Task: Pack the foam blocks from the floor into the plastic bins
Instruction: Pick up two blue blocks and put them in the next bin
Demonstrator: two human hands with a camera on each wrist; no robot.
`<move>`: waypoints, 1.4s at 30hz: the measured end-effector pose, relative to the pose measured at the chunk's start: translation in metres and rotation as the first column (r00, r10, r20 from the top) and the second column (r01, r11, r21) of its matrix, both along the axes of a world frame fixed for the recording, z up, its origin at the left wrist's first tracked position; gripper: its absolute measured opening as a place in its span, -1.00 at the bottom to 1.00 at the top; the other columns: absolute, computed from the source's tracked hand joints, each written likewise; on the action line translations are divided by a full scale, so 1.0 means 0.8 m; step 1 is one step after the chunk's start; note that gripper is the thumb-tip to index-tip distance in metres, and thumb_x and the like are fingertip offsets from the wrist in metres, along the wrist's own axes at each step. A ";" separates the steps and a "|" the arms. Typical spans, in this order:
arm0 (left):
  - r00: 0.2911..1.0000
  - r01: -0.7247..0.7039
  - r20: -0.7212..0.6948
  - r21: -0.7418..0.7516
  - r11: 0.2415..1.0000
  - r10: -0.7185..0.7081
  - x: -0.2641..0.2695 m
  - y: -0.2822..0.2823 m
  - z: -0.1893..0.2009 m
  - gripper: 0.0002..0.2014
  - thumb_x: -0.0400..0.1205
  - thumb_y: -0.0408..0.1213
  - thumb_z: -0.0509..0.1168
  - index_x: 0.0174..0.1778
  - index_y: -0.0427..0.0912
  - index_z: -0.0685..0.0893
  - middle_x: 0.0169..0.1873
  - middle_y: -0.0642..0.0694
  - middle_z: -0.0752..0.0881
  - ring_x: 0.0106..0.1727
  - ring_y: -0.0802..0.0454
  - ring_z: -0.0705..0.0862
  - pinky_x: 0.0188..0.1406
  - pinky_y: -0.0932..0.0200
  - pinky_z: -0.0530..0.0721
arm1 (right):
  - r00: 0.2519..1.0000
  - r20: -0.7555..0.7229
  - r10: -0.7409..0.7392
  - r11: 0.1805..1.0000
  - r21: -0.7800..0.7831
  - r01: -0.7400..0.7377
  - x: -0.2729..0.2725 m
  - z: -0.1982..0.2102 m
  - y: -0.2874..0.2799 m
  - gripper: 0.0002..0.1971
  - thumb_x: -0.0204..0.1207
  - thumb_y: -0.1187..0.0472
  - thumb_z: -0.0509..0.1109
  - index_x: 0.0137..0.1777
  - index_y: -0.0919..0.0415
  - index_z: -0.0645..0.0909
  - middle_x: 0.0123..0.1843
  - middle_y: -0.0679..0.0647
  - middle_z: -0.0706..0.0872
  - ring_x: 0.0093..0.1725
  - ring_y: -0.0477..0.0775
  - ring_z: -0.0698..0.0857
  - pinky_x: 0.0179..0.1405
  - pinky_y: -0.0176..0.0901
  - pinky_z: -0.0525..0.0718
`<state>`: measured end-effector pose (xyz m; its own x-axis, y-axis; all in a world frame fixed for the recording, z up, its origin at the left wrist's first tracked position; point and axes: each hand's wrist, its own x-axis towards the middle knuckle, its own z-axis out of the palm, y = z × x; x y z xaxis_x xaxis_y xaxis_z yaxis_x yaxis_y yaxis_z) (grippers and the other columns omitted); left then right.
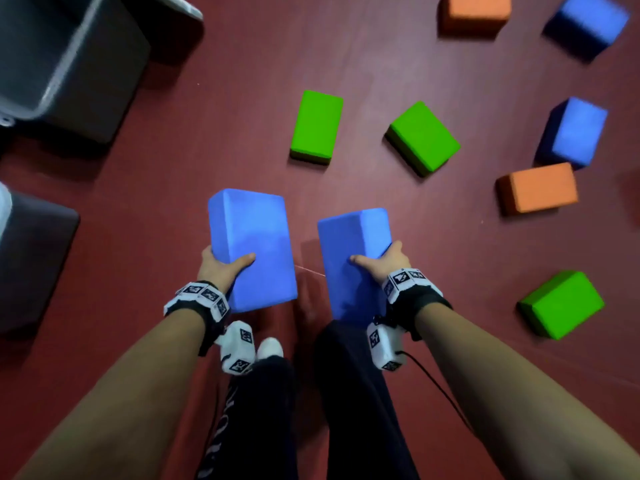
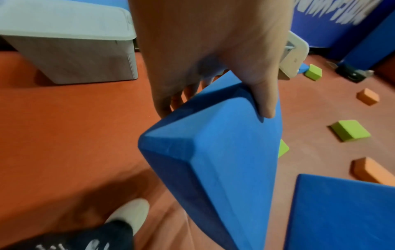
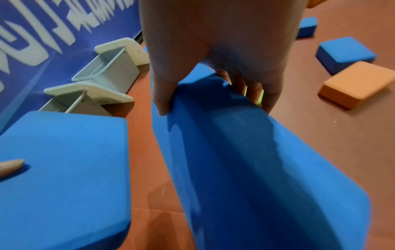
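Note:
My left hand [image 1: 225,268] grips a blue foam block [image 1: 251,244] above the red floor, thumb on top and fingers underneath; the left wrist view shows the same block [image 2: 215,160] pinched by the thumb. My right hand [image 1: 384,259] grips a second blue foam block [image 1: 353,261] beside it, seen long and close in the right wrist view [image 3: 245,160]. Both blocks hang in front of my legs. Grey plastic bins stand at the left: one at the top left [image 1: 52,64], another at the left edge [image 1: 31,258].
Loose blocks lie on the floor ahead and to the right: green ones [image 1: 317,126] [image 1: 424,138] [image 1: 561,304], orange ones [image 1: 538,187] [image 1: 476,12], blue ones [image 1: 575,133] [image 1: 588,24]. A blue wall with white lettering [image 3: 42,33] runs behind the bins.

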<state>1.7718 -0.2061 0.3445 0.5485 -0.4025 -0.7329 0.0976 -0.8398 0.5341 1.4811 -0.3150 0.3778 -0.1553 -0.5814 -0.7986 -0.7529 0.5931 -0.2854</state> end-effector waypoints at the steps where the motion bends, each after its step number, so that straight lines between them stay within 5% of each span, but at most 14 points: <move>1: 0.999 -0.040 -0.018 -0.007 0.999 0.039 0.006 -0.010 -0.005 0.02 0.01 0.09 0.64 0.38 -0.21 0.47 0.18 -0.16 0.71 0.13 -0.15 0.72 0.20 -0.18 0.67 | 0.999 -0.016 0.032 0.999 0.004 -0.032 0.012 -0.001 -0.020 -0.19 0.23 -0.18 0.59 0.29 0.26 0.29 0.24 0.25 0.59 0.16 0.31 0.63 0.04 0.03 0.60; 4: 0.995 -0.078 -0.071 -0.044 0.996 0.075 0.016 -0.043 -0.003 -0.02 0.05 0.08 0.65 0.36 -0.23 0.48 0.17 -0.12 0.71 0.10 -0.12 0.72 0.17 -0.20 0.68 | 0.994 -0.023 0.107 0.994 0.009 -0.107 0.046 -0.001 -0.064 -0.19 0.22 -0.17 0.60 0.29 0.26 0.28 0.24 0.25 0.58 0.15 0.31 0.63 0.02 0.03 0.60; 7: 0.994 -0.071 -0.079 -0.015 0.997 0.069 0.042 -0.081 -0.008 -0.19 0.33 -0.20 0.63 0.42 -0.25 0.36 0.19 -0.08 0.60 0.12 -0.11 0.64 0.14 -0.06 0.60 | 0.983 -0.067 0.169 0.985 -0.015 -0.170 0.097 -0.007 -0.107 -0.16 0.17 -0.17 0.62 0.28 0.27 0.31 0.28 0.24 0.53 0.22 0.33 0.59 0.18 0.16 0.60; 13: 0.996 -0.011 -0.084 0.062 0.998 0.016 0.159 -0.147 -0.026 -0.04 0.22 -0.13 0.62 0.47 -0.15 0.23 0.36 -0.20 0.48 0.31 -0.22 0.54 0.31 -0.18 0.54 | 0.975 -0.068 0.211 0.973 -0.085 -0.217 0.232 -0.027 -0.183 -0.10 0.02 -0.20 0.63 0.24 0.19 0.26 0.26 0.22 0.56 0.20 0.35 0.61 0.17 0.23 0.61; 16: 0.993 0.033 -0.117 0.082 0.996 -0.023 0.231 -0.168 -0.023 0.16 0.21 -0.08 0.63 0.63 -0.02 0.03 0.45 -0.16 0.38 0.40 -0.21 0.47 0.41 -0.18 0.46 | 0.982 -0.008 0.188 0.977 -0.105 -0.188 0.308 -0.027 -0.215 -0.23 0.12 -0.01 0.69 0.14 0.22 0.25 0.22 0.21 0.56 0.19 0.29 0.61 0.11 0.13 0.62; 18: 0.989 0.034 -0.145 0.074 0.997 -0.023 0.283 -0.180 -0.020 0.10 0.29 -0.12 0.62 0.63 0.00 0.05 0.38 -0.08 0.42 0.38 -0.15 0.48 0.36 -0.06 0.47 | 0.985 0.063 0.161 0.981 -0.117 -0.153 0.364 -0.027 -0.234 -0.16 0.05 0.04 0.72 0.21 0.22 0.26 0.24 0.17 0.55 0.23 0.25 0.61 0.17 0.15 0.62; 22: 0.987 -0.009 -0.156 0.105 0.994 0.025 0.388 -0.210 -0.010 -0.03 0.25 -0.12 0.56 0.55 -0.08 0.20 0.31 -0.13 0.52 0.29 -0.16 0.56 0.26 -0.03 0.53 | 0.952 0.110 0.284 0.947 -0.189 -0.261 0.479 -0.039 -0.275 0.15 -0.13 -0.28 0.61 0.47 0.10 0.20 0.34 0.11 0.57 0.28 0.21 0.61 0.27 0.18 0.59; 25: 0.982 -0.109 -0.144 0.111 0.988 0.124 0.456 -0.238 -0.006 -0.13 0.34 -0.29 0.55 0.51 -0.14 0.21 0.28 -0.15 0.54 0.17 -0.13 0.58 0.13 0.04 0.52 | 0.925 0.090 0.369 0.908 -0.247 -0.338 0.570 -0.024 -0.317 -0.05 0.07 -0.19 0.63 0.34 0.28 0.29 0.27 0.21 0.58 0.24 0.26 0.62 0.21 0.19 0.60; 29: 0.985 -0.165 -0.036 0.082 0.983 0.168 0.519 -0.279 -0.001 0.12 0.02 0.02 0.60 0.49 -0.06 0.19 0.43 -0.17 0.42 0.36 -0.12 0.52 0.41 -0.06 0.48 | 0.899 0.150 0.412 0.902 -0.206 -0.379 0.666 -0.017 -0.380 -0.28 0.17 0.05 0.65 0.14 0.28 0.25 0.22 0.24 0.48 0.21 0.27 0.59 0.19 0.15 0.60; 31: 0.988 -0.152 -0.035 0.045 0.987 0.154 0.551 -0.294 -0.009 0.30 -0.03 0.07 0.66 0.58 0.18 0.03 0.55 -0.13 0.27 0.50 -0.10 0.38 0.52 -0.12 0.37 | 0.864 0.187 0.466 0.879 -0.208 -0.429 0.706 -0.013 -0.411 -0.18 0.17 0.08 0.65 0.32 0.24 0.23 0.30 0.23 0.44 0.30 0.28 0.55 0.27 0.13 0.57; 33: 0.993 -0.113 -0.045 -0.015 0.994 0.112 0.580 -0.315 -0.009 0.39 -0.08 0.08 0.68 0.55 0.46 -0.13 0.62 -0.06 0.13 0.59 -0.08 0.24 0.57 -0.14 0.29 | 0.786 0.214 0.580 0.814 -0.194 -0.548 0.745 -0.007 -0.447 0.11 0.21 0.09 0.65 0.63 -0.05 -0.04 0.38 0.22 0.37 0.35 0.29 0.50 0.32 0.10 0.52; 35: 0.993 -0.110 -0.050 -0.069 0.992 0.107 0.608 -0.343 -0.003 0.39 0.09 -0.14 0.70 0.62 0.30 -0.20 0.64 0.03 0.06 0.63 -0.03 0.16 0.57 0.08 0.20 | 0.717 0.200 0.668 0.744 -0.185 -0.642 0.780 0.000 -0.481 0.16 0.24 0.06 0.63 0.61 -0.33 -0.18 0.31 0.22 0.37 0.27 0.36 0.56 0.26 0.07 0.53; 37: 0.993 -0.116 -0.026 -0.058 0.992 0.114 0.635 -0.371 -0.001 0.30 0.27 -0.36 0.65 0.66 0.13 -0.21 0.62 -0.01 0.08 0.63 -0.01 0.13 0.47 0.26 0.16 | 0.703 0.203 0.681 0.732 -0.211 -0.648 0.814 0.002 -0.511 0.08 0.24 0.06 0.63 0.58 -0.34 -0.06 0.27 0.21 0.37 0.22 0.38 0.58 0.21 0.02 0.54; 42: 0.981 -0.191 0.028 -0.048 0.980 0.193 0.693 -0.416 0.004 0.26 0.34 -0.30 0.59 0.61 0.36 -0.27 0.62 -0.14 0.05 0.62 -0.06 0.14 0.49 0.06 0.24 | 0.748 0.158 0.645 0.741 -0.371 -0.560 0.895 -0.002 -0.548 -0.03 0.23 0.12 0.59 0.57 -0.15 0.09 0.24 0.17 0.37 0.20 0.31 0.56 0.12 -0.10 0.50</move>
